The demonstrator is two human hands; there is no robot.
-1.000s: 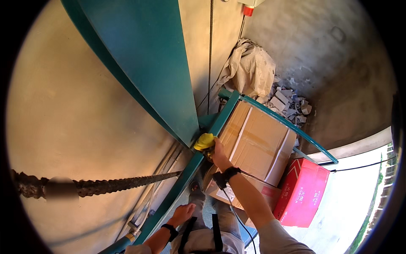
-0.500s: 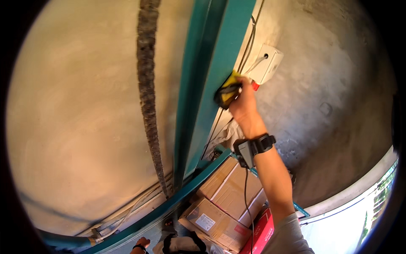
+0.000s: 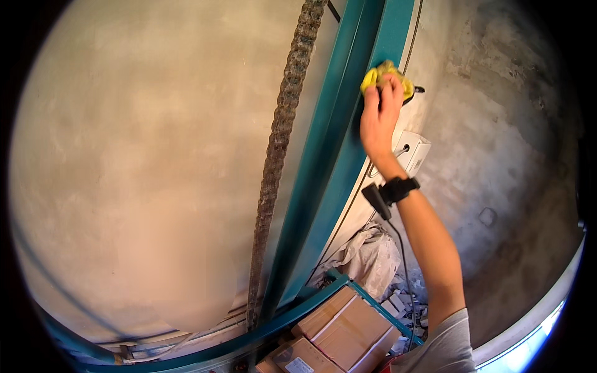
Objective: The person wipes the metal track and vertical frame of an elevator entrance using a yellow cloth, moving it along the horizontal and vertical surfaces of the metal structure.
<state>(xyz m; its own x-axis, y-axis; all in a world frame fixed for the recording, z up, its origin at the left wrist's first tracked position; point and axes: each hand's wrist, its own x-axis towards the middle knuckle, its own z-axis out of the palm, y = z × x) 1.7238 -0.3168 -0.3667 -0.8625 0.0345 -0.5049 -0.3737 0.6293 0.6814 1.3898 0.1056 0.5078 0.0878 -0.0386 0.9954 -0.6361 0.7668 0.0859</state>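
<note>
My right hand [image 3: 380, 121] is raised against an upright teal steel beam [image 3: 339, 146]. Its fingers are closed over a crumpled yellow and black cloth [image 3: 369, 79], which lies against the beam's face near the top of the view. Part of the cloth is hidden by the fingers. A black strap with a small dark device and a cable [image 3: 403, 248] is on my right wrist. Just below the hand, on the wall side, is a white box [image 3: 420, 149] with a round hole and a cable. My left hand is out of view.
A thick, grimy chain-like strip [image 3: 281, 133] hangs left of the beam. Below are cardboard boxes [image 3: 349, 329] beside a teal rail [image 3: 227, 347]. A crumpled greyish sheet [image 3: 372, 253] and pale rubble [image 3: 404, 303] lie near the grey wall [image 3: 491, 155].
My right hand has moved up the beam with the cloth, from beside the white box to above it. The view has shifted, and my left hand has gone out of it.
</note>
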